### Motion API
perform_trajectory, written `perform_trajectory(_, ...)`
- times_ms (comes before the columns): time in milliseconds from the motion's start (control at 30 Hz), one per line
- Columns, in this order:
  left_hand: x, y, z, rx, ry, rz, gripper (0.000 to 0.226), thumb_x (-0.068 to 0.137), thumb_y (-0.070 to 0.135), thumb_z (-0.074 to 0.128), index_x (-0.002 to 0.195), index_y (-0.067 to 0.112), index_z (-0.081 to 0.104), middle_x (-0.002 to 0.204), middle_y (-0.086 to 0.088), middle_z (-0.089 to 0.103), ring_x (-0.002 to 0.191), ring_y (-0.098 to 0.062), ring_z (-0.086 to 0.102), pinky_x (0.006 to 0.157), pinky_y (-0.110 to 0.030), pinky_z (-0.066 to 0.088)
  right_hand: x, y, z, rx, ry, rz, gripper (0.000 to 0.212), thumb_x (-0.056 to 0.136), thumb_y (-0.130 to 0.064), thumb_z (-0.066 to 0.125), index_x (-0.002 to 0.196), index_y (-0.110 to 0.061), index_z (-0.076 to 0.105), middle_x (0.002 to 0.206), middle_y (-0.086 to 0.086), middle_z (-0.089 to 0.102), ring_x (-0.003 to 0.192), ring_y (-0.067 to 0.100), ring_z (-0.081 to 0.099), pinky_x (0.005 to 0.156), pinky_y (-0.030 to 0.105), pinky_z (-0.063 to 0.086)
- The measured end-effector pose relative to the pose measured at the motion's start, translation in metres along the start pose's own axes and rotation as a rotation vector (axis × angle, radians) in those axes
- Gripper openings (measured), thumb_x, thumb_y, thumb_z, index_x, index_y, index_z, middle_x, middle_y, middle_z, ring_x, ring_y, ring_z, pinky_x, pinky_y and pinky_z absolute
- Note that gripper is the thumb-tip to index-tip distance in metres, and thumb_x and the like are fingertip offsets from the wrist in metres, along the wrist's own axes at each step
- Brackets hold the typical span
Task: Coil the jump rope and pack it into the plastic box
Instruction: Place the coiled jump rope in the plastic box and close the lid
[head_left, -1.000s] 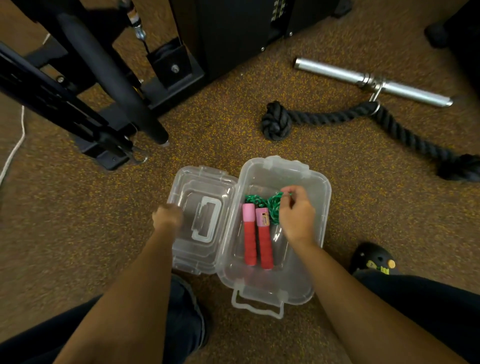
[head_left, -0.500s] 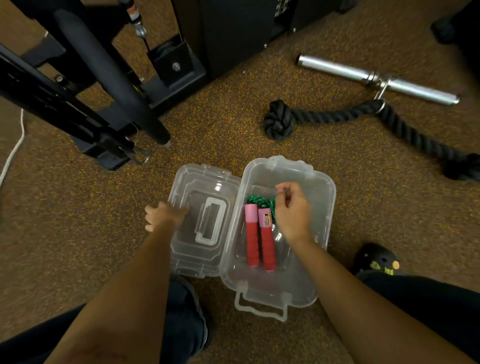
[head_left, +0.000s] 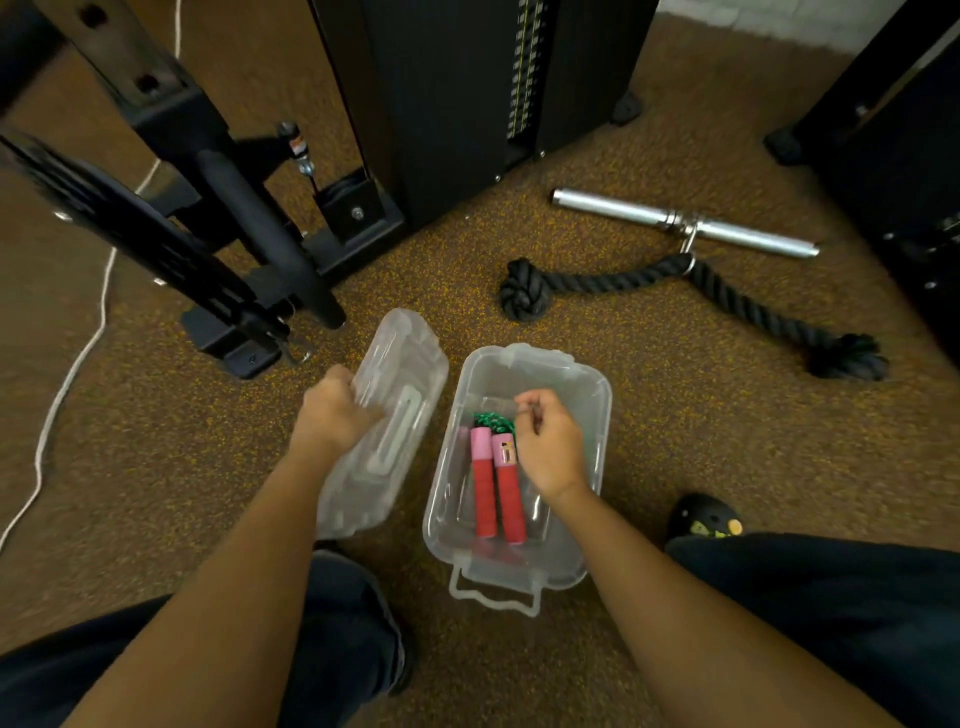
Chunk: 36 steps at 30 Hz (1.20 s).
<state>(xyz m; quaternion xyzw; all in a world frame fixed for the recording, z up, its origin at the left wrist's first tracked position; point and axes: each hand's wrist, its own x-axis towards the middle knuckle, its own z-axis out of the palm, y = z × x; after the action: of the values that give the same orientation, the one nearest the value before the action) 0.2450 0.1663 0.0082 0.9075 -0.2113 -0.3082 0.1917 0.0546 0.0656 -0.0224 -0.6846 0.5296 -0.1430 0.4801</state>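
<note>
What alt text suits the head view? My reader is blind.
A left hand lifts a clear lid beside an open plastic box holding a jump rope, while the right hand reaches inside.

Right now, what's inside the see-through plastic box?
Inside the clear plastic box lie two red-and-pink jump rope handles, side by side, with bunched green rope. The right hand covers the rest of the rope.

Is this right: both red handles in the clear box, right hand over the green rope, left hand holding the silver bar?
Not quite. The head view shows the left hand holding the clear lid, not the silver bar, which lies untouched on the floor. The red handles, clear box, right hand and green rope are as stated.
</note>
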Motion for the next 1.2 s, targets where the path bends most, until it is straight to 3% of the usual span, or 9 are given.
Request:
perform_trajectory(133,-0.025,0.041,-0.034,0.008,0.066,0.127,0.033,0.076,0.022,0.071,0.087,0.012,0.042,0.091,-0.009,0.053,0.083,-0.024,0.050,0.067,-0.031,0.039,-0.016,-0.005,-0.018,0.020,-0.079,0.040,0.015,0.093,-0.018,0.048,0.105,-0.011,0.054,0.073,-0.006,0.052,0.062,0.009,0.049,0.064,0.027,0.038)
perform_trajectory(233,-0.043,0.070,-0.056,-0.063,0.143,0.220,0.036,0.076,0.027,0.071,0.078,0.015,0.037,0.076,0.000,0.047,0.069,-0.019,0.048,0.053,-0.030,0.034,-0.025,-0.012,-0.034,0.115,-0.173,0.130,0.022,0.093,-0.030,0.050,0.109,-0.015,0.049,0.090,-0.001,0.053,0.080,0.013,0.052,0.067,0.025,0.040)
perform_trajectory(400,-0.060,0.106,-0.064,-0.559,0.065,0.220,0.039,0.076,0.023,0.073,0.072,0.022,0.035,0.080,-0.002,0.058,0.071,-0.018,0.059,0.062,-0.034,0.044,-0.033,-0.013,-0.051,0.248,-0.272,0.240,0.048,0.091,-0.045,0.048,0.129,-0.016,0.040,0.116,0.001,0.050,0.102,0.013,0.048,0.085,0.026,0.036)
perform_trajectory(533,-0.061,0.117,-0.043,-0.795,-0.061,0.153,0.029,0.074,0.021,0.074,0.079,0.022,0.046,0.086,-0.003,0.065,0.082,-0.020,0.065,0.070,-0.037,0.051,-0.037,0.000,-0.055,0.458,-0.122,0.290,0.038,0.090,-0.044,0.049,0.119,-0.021,0.043,0.118,0.003,0.056,0.109,0.021,0.056,0.097,0.040,0.046)
perform_trajectory(633,-0.056,0.111,-0.021,-0.856,-0.122,0.101,0.026,0.080,0.019,0.069,0.099,0.023,0.051,0.094,-0.002,0.066,0.077,-0.015,0.067,0.062,-0.034,0.052,-0.041,0.017,-0.062,0.271,0.047,0.307,0.034,0.090,-0.042,0.049,0.108,-0.013,0.049,0.107,0.006,0.059,0.098,0.023,0.059,0.087,0.038,0.051)
perform_trajectory(700,-0.053,0.101,-0.001,-0.828,-0.125,0.054,0.031,0.085,0.022,0.063,0.114,0.024,0.051,0.101,0.000,0.065,0.083,-0.015,0.066,0.070,-0.037,0.053,-0.046,0.030,-0.063,0.205,0.086,0.324,0.031,0.089,-0.041,0.051,0.098,-0.012,0.050,0.101,0.010,0.061,0.092,0.024,0.061,0.084,0.040,0.053)
perform_trajectory(867,-0.046,0.062,0.054,-0.632,-0.121,0.043,0.038,0.093,0.030,0.049,0.130,0.022,0.046,0.116,0.000,0.056,0.102,-0.020,0.056,0.086,-0.036,0.047,-0.064,0.057,-0.057,-0.022,0.112,0.323,0.026,0.092,-0.034,0.049,0.087,-0.009,0.049,0.090,0.012,0.059,0.075,0.018,0.054,0.058,0.024,0.041)
perform_trajectory(1033,-0.020,0.021,0.096,-0.287,-0.259,-0.014,0.052,0.090,0.045,0.044,0.139,0.026,0.035,0.142,-0.015,0.041,0.131,-0.036,0.038,0.106,-0.053,0.035,-0.085,0.087,-0.045,-0.280,0.074,0.386,0.036,0.094,-0.038,0.043,0.097,-0.004,0.053,0.099,0.016,0.059,0.088,0.030,0.060,0.076,0.042,0.052)
perform_trajectory(1200,-0.012,0.016,0.105,-0.153,-0.345,-0.013,0.062,0.094,0.042,0.040,0.146,0.014,0.021,0.145,-0.016,0.039,0.130,-0.035,0.039,0.107,-0.044,0.033,-0.094,0.093,-0.038,-0.305,-0.013,0.419,0.035,0.093,-0.037,0.042,0.101,-0.003,0.047,0.101,0.019,0.059,0.089,0.033,0.060,0.077,0.044,0.052)
